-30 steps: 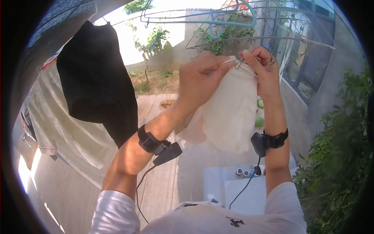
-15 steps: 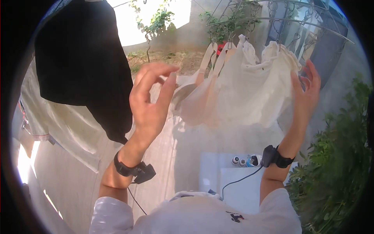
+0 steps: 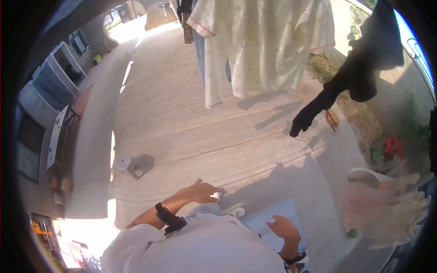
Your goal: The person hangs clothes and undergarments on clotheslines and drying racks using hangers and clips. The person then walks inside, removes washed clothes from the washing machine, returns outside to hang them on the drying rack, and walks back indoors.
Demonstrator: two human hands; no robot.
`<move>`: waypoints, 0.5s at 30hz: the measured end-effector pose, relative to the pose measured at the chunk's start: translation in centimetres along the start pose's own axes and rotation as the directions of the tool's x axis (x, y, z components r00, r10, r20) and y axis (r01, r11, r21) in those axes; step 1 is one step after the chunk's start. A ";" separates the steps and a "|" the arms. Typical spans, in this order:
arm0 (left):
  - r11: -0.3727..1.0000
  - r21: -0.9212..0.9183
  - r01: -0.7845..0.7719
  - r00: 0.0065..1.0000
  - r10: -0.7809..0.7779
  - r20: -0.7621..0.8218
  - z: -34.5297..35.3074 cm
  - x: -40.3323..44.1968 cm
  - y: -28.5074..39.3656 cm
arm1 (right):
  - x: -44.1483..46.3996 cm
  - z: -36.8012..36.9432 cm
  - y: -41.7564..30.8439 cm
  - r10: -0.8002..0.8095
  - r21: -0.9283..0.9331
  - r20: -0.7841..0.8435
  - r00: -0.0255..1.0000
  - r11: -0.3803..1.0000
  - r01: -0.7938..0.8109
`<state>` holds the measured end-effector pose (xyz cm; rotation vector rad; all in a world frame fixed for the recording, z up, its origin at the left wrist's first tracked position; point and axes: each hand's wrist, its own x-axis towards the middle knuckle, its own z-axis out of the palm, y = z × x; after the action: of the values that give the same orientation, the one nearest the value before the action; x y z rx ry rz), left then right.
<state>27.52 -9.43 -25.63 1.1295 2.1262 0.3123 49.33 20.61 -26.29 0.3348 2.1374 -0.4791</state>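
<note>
My left hand (image 3: 200,192) is low in the middle of the view, fingers apart and nothing held, above a white shoe partly in sight. My right hand (image 3: 284,228) is lower and further right, over a pale blue sheet (image 3: 289,211) on the ground; its fingers are loosely bent and apart, with nothing seen in them. Neither hand touches a garment. A pale patterned garment with pink edging (image 3: 268,41) hangs at the top. Beside it hangs a black garment (image 3: 359,68). Blurred pale cloths (image 3: 382,204) hang at the right edge.
A grey stool (image 3: 135,166) stands on the paved ground (image 3: 182,132) to the left. Along the left wall is a long bench (image 3: 57,139). A red object (image 3: 392,148) and a strip of soil with plants lie at the right.
The view has swung left and down, so the pale cloths are now at the right edge. Both hands have come off the white cloth and dropped low before the body.
</note>
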 end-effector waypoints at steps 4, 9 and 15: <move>0.984 -0.141 0.105 0.991 -0.115 -0.067 1.8 -3.1 -3.9 | 0.2 -3.3 -5.0 -0.324 0.067 -0.629 0.707 0.883 0.464; 0.950 -0.299 0.092 0.981 -0.138 -0.139 3.0 -7.1 -8.9 | 4.2 -6.1 -8.4 -0.422 -0.118 -0.601 0.679 0.887 0.447; 0.925 -0.322 0.203 0.975 -0.220 -0.015 0.9 -12.7 -20.1 | 11.0 -6.9 -18.2 -0.509 -0.083 -0.555 0.658 0.821 0.565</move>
<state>20.20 -31.53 -30.43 0.7053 2.1227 0.5656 30.76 8.28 -27.81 -0.1618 2.8041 -0.9217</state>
